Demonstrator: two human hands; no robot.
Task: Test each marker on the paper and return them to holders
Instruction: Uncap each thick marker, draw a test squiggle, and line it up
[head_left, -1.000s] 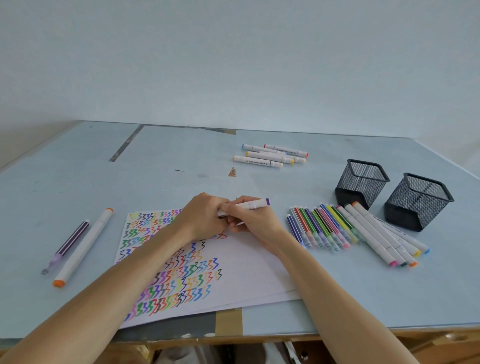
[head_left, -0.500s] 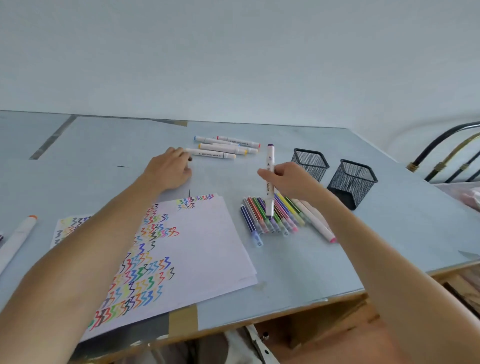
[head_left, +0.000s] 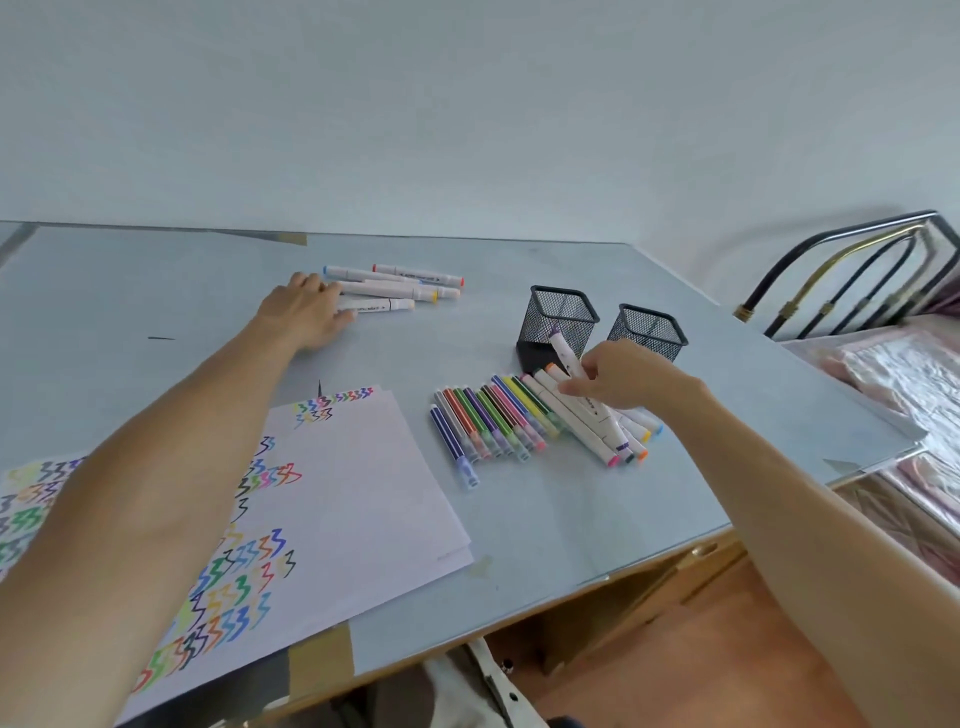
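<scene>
**Purple marker laid down beside the mesh holders**

Marker with purple caps (head_left: 582, 387), a fat white barrel, lies slanted across the row of thick white markers (head_left: 597, 431), its far cap reaching up in front of the near holder. The right hand (head_left: 623, 376) pinches it at mid-barrel, fingertips curled round the plastic, so this grip is closed on the marker. Half a second ago the same hand held the marker upright above the row; now it is tipped low, close over the others.

Left of the thick ones lies a fan of thin coloured pens (head_left: 493, 423), slim tubes with clear caps, packed side by side on the counter (head_left: 545, 519). Behind them stand two square holders of black wire mesh, the near holder (head_left: 558, 322) and the far holder (head_left: 648, 332), apart from each other.

The left hand (head_left: 306, 312) lies flat on the counter with straight fingers touching the near end of a cluster of four white markers (head_left: 400, 286); this grip is open and holds nothing. Earlier it was just short of them.

Sheets of white paper (head_left: 363, 493), smooth and covered in coloured zigzag strokes, lie under the left forearm. The counter is a pale blue, matt slab. A bed with a black and brass metal frame (head_left: 841, 270) stands at right.
</scene>
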